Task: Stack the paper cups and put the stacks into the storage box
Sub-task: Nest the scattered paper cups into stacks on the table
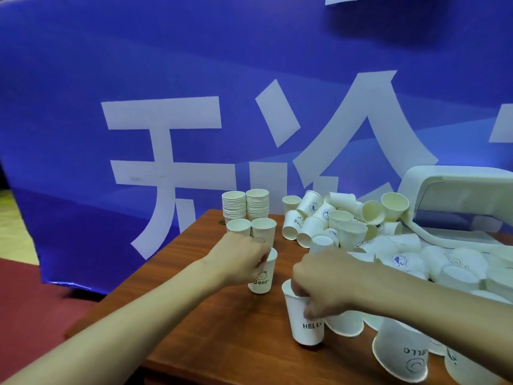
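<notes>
**Two hands, two cups**

Both cups stand upright on the table (211, 323), maybe so one can slip into the other; the left hand (244, 257) curls its fingers round the top of the Bear cup (263, 282); the right hand (319, 284) pinches the rim of the HELLO cup (304, 326); two stacks (245, 205) wait at the back; the storage box (458, 190) sits at the right, behind the loose pile (347, 226).

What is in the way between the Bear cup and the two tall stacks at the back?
Two upright cups stand side by side just behind the left hand, between the Bear cup it grips and the tall stacks. Lifted over them, the cup would likely meet nothing else visible.
</notes>
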